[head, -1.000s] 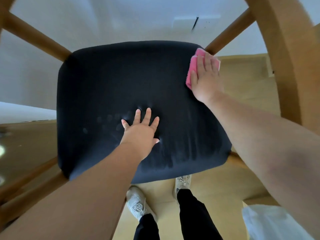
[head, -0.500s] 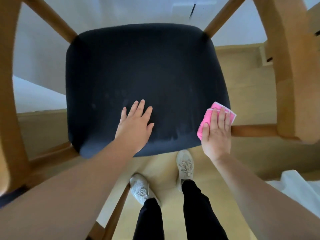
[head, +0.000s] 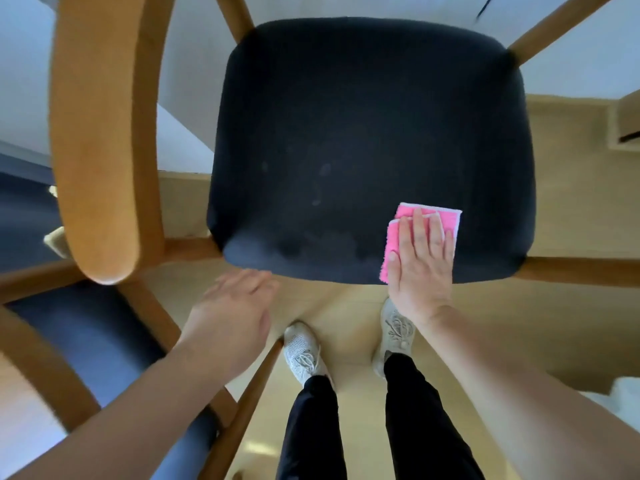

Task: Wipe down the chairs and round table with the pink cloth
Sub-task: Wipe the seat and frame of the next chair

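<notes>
Pale wood flooring (head: 571, 323) runs under a chair, with a white wall (head: 575, 64) rising beyond it. The chair's dark seat cushion (head: 363, 133) fills the middle of the view. It sits on a light wooden frame (head: 581, 270) whose rails stick out past its corners. Faint dull smudges mark the fabric towards its near edge.

On the near right part of that cushion lies the folded pink cloth (head: 393, 235). The right hand (head: 420, 268) presses it flat, fingers straight and slightly spread, with the palm over the cushion's front edge.

The left hand (head: 232, 317) is blurred, just off the cushion's near left corner. Its fingers are extended and it holds nothing; whether it touches the cushion cannot be told.

Left of the cushion a broad curved wooden rail (head: 104, 133) crosses the view close to the camera. Below it is the blue seat (head: 97, 341) of a second chair. Directly below the cushion's front edge two light shoes (head: 303, 351) stand on the floor, with black trousers (head: 311, 427) above them.
</notes>
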A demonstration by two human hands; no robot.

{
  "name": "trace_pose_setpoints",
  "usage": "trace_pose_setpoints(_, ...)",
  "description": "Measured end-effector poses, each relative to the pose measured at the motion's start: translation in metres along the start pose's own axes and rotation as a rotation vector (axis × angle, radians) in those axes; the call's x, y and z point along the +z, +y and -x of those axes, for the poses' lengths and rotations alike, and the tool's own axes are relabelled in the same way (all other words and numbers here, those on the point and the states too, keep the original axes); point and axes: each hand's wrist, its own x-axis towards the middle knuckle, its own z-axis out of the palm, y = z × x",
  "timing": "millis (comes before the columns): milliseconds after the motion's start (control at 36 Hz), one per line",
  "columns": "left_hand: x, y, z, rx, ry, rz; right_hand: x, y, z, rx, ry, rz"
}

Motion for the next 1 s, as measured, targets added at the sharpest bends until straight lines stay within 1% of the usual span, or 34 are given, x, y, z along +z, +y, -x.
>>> trace_pose_setpoints(56,0.002,-0.005,0.006,-0.018,-0.002,0.002,0.002,-0.015,-0.002,-0.033,0.011,0.019)
trace_pose_setpoints(139,0.003,-0.011,0.013,-0.041,0.015,-0.011,0.004,-0.021,-0.003,-0.017,0.013,0.045)
trace_pose_setpoints(167,0.002,-0.013,0.015,-0.049,0.025,-0.003,0.003,-0.021,-0.003,-0.043,0.015,0.055)
trace_pose_setpoints(250,0.003,-0.016,0.019,-0.065,0.074,0.040,0.003,-0.036,-0.006,-0.218,0.014,0.082)
trace_pose_setpoints(417,0.003,-0.023,0.028,-0.084,0.155,0.113,0.016,-0.102,-0.018,-0.453,0.021,0.100)
trace_pose_setpoints(500,0.002,-0.026,0.034,-0.083,0.211,0.130,0.019,-0.125,-0.022,-0.524,0.018,0.104)
trace_pose_setpoints(583,-0.002,-0.026,0.040,-0.084,0.249,0.132,0.015,-0.140,-0.028,-0.597,-0.020,0.168)
trace_pose_setpoints(667,-0.009,-0.024,0.046,-0.092,0.279,0.134,0.008,-0.142,-0.031,-0.638,-0.036,0.210)
trace_pose_setpoints(722,-0.013,-0.023,0.049,-0.106,0.309,0.141,0.001,-0.138,-0.034,-0.659,-0.039,0.195)
trace_pose_setpoints(833,-0.027,-0.017,0.058,-0.141,0.317,0.191,-0.031,-0.136,-0.041,-0.697,-0.001,0.063)
trace_pose_setpoints(889,-0.039,-0.010,0.065,-0.172,0.313,0.210,-0.060,-0.140,-0.038,-0.671,-0.004,-0.100)
trace_pose_setpoints(945,-0.051,0.000,0.073,-0.196,0.314,0.221,-0.089,-0.144,-0.032,-0.551,-0.079,-0.330)
trace_pose_setpoints(1000,-0.070,0.013,0.080,-0.219,0.301,0.246,-0.124,-0.145,-0.022,-0.404,-0.270,-0.534)
